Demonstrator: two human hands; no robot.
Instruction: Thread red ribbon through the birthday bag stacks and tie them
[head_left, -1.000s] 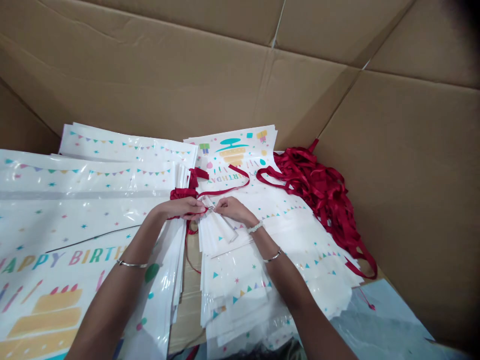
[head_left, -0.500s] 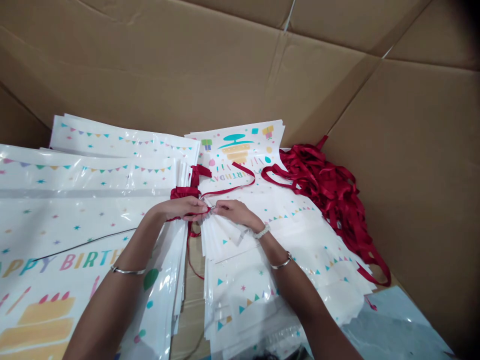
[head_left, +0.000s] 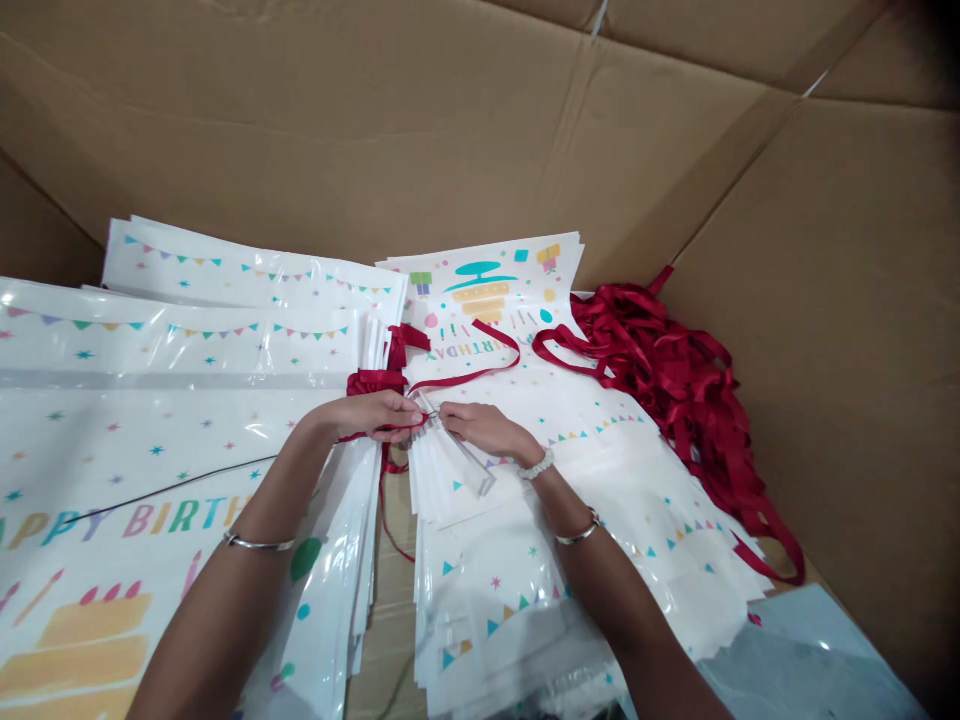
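Observation:
My left hand is closed on a narrow red ribbon above the gap between two stacks of printed plastic bags. Close beside it, my right hand is pinched at a small dark wire loop. That loop meets the ribbon between my fingertips. A thin black wire lies across the left bags and passes behind my left forearm. Folded white plastic of the right bags sits just under my right hand. My fingers hide exactly how ribbon and wire join.
A large tangle of red ribbon lies right of the bags, against the cardboard wall. More red ribbon is bunched by the left stack. A bluish plastic sheet covers the lower right corner.
The view has shifted slightly, so most things sit a little farther right. Both hands keep their grips, with the right hand marginally farther from the left.

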